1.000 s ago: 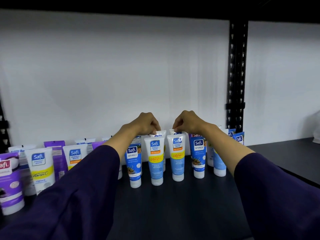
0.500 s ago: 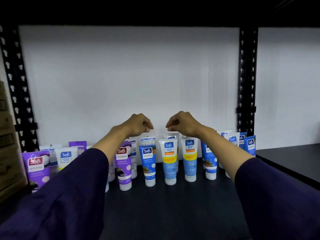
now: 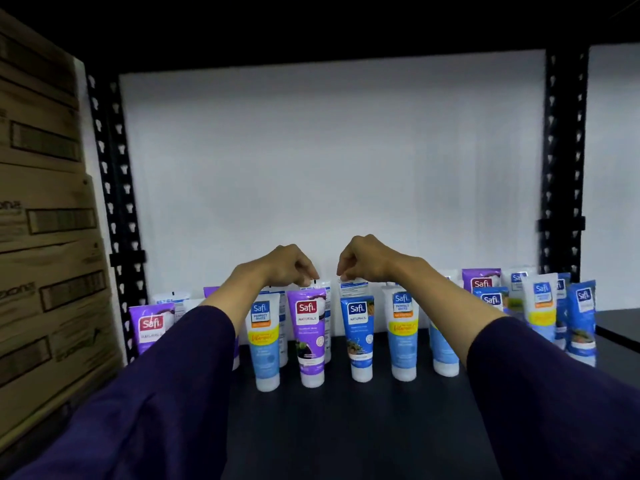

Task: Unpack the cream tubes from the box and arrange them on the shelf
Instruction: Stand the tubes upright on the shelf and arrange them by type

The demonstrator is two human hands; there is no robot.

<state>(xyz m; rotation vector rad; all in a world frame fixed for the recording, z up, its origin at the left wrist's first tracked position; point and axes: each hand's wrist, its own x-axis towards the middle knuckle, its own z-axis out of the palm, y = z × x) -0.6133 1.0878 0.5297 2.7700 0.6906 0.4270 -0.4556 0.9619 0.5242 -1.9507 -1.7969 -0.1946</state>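
Tubes (image 3: 307, 336) lined upright on caps along the dark matte shelf (image 3: 346, 427), now sitting further right in view than half a second ago; stacked brown cardboard boxes (image 3: 45, 237) newly filling the left edge beside the perforated black upright (image 3: 114, 202). Purple tube now under the left hand, where a blue one stood before.

Soft plastic bodies, glossy, flat crimped seal at top, tapering down to round white caps. Blue, purple and white-and-yellow prints. Plain white back wall (image 3: 329, 168), smooth.

Left hand (image 3: 284, 268) curled, fingertips (image 3: 311, 277) pinched together at the crimped top edge of a back-row tube just behind the purple one; touching or only hovering cannot be told. Right hand (image 3: 367, 259) mirrored, thumb and forefinger closed on the white crimp of another back-row tube (image 3: 353, 289), directly behind the blue Naturals tube (image 3: 358, 336). Hands close together, not touching. Dark purple sleeves (image 3: 554, 393) covering both forearms.
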